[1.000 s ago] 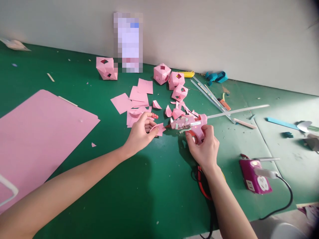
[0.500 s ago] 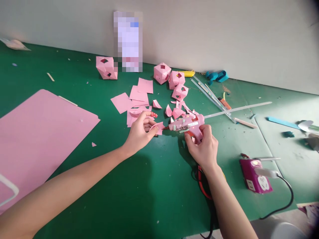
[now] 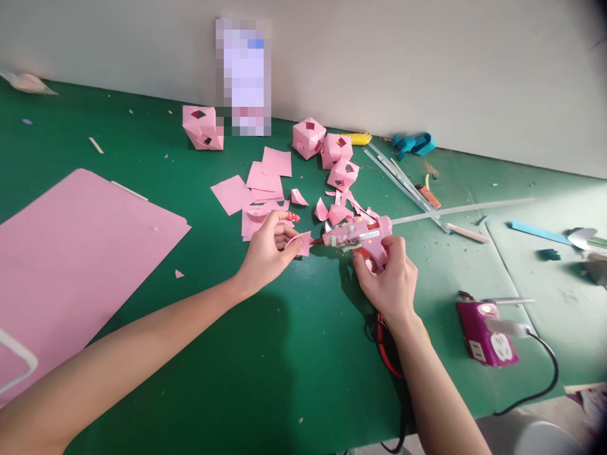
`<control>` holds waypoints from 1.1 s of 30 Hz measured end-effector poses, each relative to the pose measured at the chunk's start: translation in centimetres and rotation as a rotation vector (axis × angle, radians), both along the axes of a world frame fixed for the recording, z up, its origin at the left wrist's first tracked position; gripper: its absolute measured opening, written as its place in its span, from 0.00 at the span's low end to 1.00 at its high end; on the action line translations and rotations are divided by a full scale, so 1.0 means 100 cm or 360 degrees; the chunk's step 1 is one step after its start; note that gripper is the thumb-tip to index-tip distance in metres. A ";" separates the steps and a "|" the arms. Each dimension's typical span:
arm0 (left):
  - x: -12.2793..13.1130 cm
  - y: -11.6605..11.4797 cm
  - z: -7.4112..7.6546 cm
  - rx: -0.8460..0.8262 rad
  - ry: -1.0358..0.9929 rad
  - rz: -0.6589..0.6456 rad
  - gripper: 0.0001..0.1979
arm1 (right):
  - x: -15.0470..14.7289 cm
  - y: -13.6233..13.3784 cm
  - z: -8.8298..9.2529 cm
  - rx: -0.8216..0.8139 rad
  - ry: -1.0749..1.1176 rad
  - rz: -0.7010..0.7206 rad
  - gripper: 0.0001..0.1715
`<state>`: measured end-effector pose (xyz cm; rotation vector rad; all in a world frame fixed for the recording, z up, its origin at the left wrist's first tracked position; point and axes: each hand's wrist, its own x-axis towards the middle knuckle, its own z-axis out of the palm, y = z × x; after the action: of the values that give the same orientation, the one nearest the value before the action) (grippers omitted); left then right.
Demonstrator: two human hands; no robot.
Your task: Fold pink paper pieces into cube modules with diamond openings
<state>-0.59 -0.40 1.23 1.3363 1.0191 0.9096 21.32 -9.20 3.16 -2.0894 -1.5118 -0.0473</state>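
My left hand (image 3: 266, 251) pinches a small folded pink paper piece (image 3: 301, 242) just above the green table (image 3: 265, 354). My right hand (image 3: 389, 278) is wrapped round the grip of a pink hot glue gun (image 3: 356, 232). The gun's nozzle points left and sits right at the edge of the paper piece. A long clear glue stick (image 3: 462, 208) juts out of the gun's back toward the right. Flat pink paper squares (image 3: 263, 183) and folded scraps (image 3: 334, 212) lie just beyond both hands.
Pink folded paper cubes (image 3: 308, 138) stand near the wall, one more (image 3: 203, 127) to the left. A large pink sheet (image 3: 71, 253) covers the left. A purple power socket (image 3: 484, 332) with a plug and cable sits at the right. Glue sticks (image 3: 398, 177) and blue paper bits (image 3: 411, 145) lie at the back right.
The glue gun has shifted slightly, its nozzle staying at the paper piece. My left hand keeps its pinch in almost the same place.
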 end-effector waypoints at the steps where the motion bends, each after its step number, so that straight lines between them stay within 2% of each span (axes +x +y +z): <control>1: 0.000 0.000 0.000 0.0004 -0.0012 0.0010 0.20 | 0.000 0.000 0.000 -0.0006 -0.0006 0.0010 0.17; 8: -0.001 -0.001 -0.001 0.0039 0.0052 -0.0060 0.19 | 0.001 0.000 0.000 0.0042 -0.0012 -0.0036 0.18; 17: 0.000 0.000 0.003 -0.0005 -0.0044 0.0056 0.19 | -0.001 0.000 0.000 0.0038 -0.0043 0.0015 0.17; 27: 0.000 -0.001 0.002 -0.0014 -0.0038 0.0040 0.19 | 0.001 0.002 0.004 0.0038 0.0058 -0.0109 0.19; 33: 0.000 -0.001 0.002 0.0000 -0.0042 0.0032 0.19 | 0.001 0.002 0.005 -0.0023 0.0110 -0.0065 0.20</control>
<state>-0.61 -0.54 1.47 1.3128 1.0137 0.9399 21.43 -8.99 3.62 -2.1117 -1.4332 0.0204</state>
